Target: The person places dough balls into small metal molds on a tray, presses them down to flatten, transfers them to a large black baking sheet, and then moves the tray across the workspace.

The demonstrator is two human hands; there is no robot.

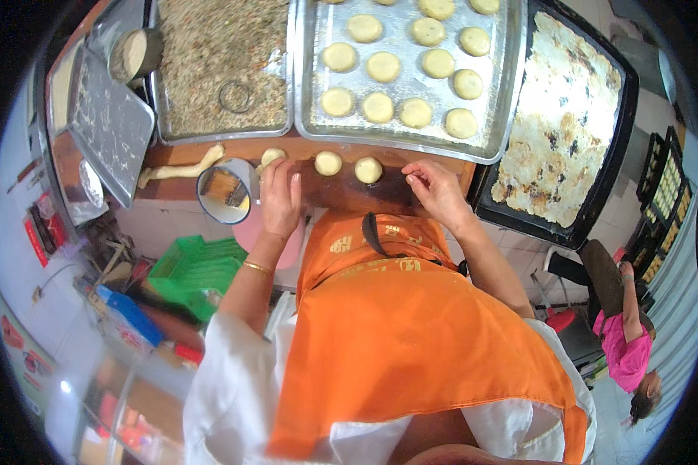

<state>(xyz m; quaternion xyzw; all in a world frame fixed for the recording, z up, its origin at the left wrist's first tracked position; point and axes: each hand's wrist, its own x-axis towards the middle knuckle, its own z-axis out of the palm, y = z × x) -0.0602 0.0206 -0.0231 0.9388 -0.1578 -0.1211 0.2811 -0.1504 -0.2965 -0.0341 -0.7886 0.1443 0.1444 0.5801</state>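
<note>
My left hand (279, 195) lies flat on the wooden board (341, 194), fingertips touching a pale dough ball (271, 156). Two more round dough pieces, one (328, 163) and another (368, 169), sit on the board between my hands. My right hand (434, 188) rests at the board's right side with its fingers curled; whether it holds anything is hidden. A rope of dough (180, 168) lies at the board's left. Beyond the board a metal tray (504, 93) carries several flattened dough rounds (416, 112).
A tray of seeds (221, 70) with a ring cutter (236, 97) stands at the back left. A black pan (624, 132) holds a flat baked sheet. A small bowl (225, 191) sits by my left hand. A green crate (195, 271) and another person (628, 341) are nearby.
</note>
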